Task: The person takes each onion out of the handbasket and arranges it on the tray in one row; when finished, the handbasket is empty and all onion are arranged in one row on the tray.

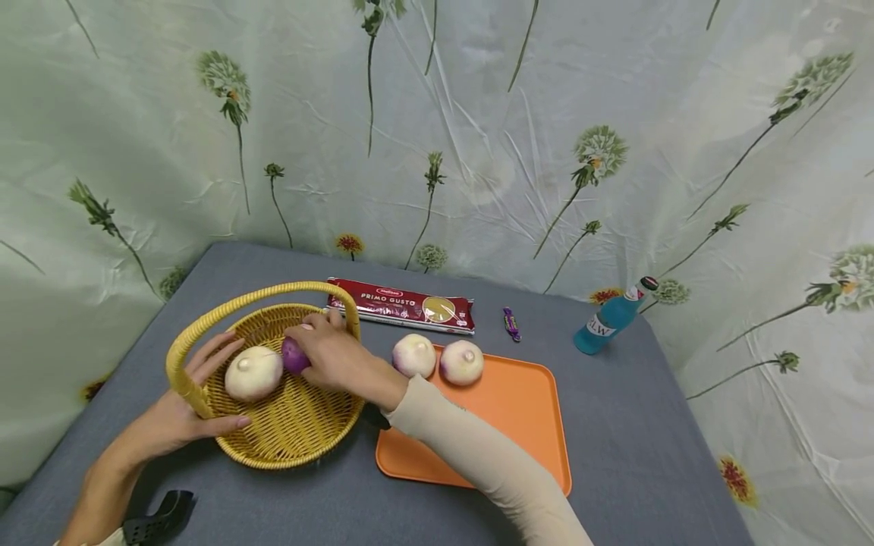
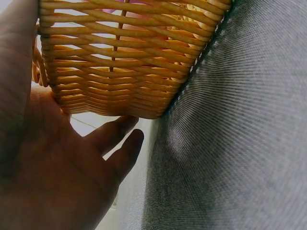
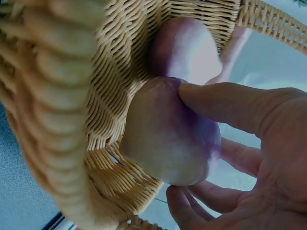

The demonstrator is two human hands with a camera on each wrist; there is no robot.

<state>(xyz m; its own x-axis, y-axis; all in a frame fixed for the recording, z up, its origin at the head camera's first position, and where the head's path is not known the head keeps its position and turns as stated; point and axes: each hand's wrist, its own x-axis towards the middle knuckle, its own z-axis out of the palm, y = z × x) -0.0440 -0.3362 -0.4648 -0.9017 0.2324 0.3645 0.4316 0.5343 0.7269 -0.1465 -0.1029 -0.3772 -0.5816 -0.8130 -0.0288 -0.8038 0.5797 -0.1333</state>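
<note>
My right hand [image 1: 334, 353] reaches into the yellow wicker basket [image 1: 300, 455] and grips a purple-and-white turnip [image 3: 168, 134] between thumb and fingers. In the head view only the purple part of that turnip shows. Beside it in the basket lies another turnip [image 1: 254, 374], mostly white from above. My left hand [image 1: 177, 417] holds the basket's left side, thumb over the rim near the handle base. In the left wrist view, fingers [image 2: 127, 153] reach past the woven wall. Two more turnips, a left one [image 1: 413, 356] and a right one [image 1: 461, 362], sit on the orange tray [image 1: 519, 409].
Behind the basket lies a red pasta packet [image 1: 403, 305]. A small purple wrapped candy [image 1: 511, 324] lies right of it. Farther right stands a blue bottle [image 1: 604, 326]. A patterned curtain [image 1: 478, 152] hangs behind the grey table [image 1: 628, 447].
</note>
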